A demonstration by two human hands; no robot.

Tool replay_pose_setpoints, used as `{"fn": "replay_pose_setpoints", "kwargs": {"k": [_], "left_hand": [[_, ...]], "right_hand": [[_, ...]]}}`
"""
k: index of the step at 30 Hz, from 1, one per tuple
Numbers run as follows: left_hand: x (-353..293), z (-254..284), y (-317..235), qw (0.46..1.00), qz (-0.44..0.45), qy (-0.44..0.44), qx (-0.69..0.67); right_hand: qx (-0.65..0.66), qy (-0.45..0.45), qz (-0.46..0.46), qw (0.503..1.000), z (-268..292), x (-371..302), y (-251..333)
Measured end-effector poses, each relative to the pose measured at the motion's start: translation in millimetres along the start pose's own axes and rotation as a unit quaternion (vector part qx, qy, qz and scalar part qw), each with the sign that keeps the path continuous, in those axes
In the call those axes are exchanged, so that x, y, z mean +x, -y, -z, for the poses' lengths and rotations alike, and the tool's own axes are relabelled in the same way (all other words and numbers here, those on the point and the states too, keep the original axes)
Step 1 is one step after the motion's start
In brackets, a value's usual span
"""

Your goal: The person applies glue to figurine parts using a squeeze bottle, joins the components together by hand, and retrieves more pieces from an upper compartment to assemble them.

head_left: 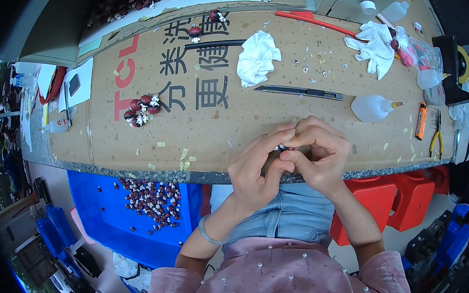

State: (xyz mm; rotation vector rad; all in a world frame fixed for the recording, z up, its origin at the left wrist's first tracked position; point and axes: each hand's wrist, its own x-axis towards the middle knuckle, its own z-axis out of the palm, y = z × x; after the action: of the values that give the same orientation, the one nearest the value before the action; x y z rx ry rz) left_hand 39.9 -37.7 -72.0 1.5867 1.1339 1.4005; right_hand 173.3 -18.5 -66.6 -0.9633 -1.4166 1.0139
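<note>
Above the near edge of the table, my left hand [256, 164] and my right hand [322, 154] meet. Both are closed, fingertips pinching a small figurine [283, 148] between them. Only a dark and white bit of it shows; my fingers hide the rest. To the left on the cardboard lies a cluster of small figurines [142, 109] with dark red heads and white bodies. Beyond my hands are a utility knife [300, 92], a crumpled white cloth [258, 59] and a translucent squeeze bottle [373, 108].
Printed cardboard [96, 134] covers the table. Below its left edge, a blue bin [121, 231] holds many figurines. Pliers [437, 136] and an orange tube-like item [421, 121] lie at right. Small metal parts [306, 69] are scattered farther back. Red stools [372, 200] stand under the table.
</note>
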Motion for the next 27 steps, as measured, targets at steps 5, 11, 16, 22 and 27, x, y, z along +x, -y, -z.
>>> {"fn": "replay_pose_setpoints", "kwargs": {"k": [5,11,16,22,27], "left_hand": [[-0.4,-0.4,0.3,1.0,0.002,-0.002,-0.003],[-1.4,1.0,-0.8,1.0,0.015,0.004,0.002],[-1.2,0.2,-0.9,1.0,0.016,0.004,0.002],[-1.7,0.1,1.2,1.0,0.006,0.0,0.0],[-1.3,-0.2,1.0,1.0,0.009,0.001,0.0]], "right_hand": [[-0.003,-0.001,0.0,1.0,0.0,-0.1,-0.1],[-0.004,0.002,-0.003,1.0,0.1,0.1,0.3],[-0.004,0.001,-0.003,1.0,0.8,-0.6,0.3],[-0.003,0.002,-0.001,1.0,0.0,-0.4,-0.4],[-0.003,0.001,-0.001,1.0,0.3,0.0,-0.1]]}}
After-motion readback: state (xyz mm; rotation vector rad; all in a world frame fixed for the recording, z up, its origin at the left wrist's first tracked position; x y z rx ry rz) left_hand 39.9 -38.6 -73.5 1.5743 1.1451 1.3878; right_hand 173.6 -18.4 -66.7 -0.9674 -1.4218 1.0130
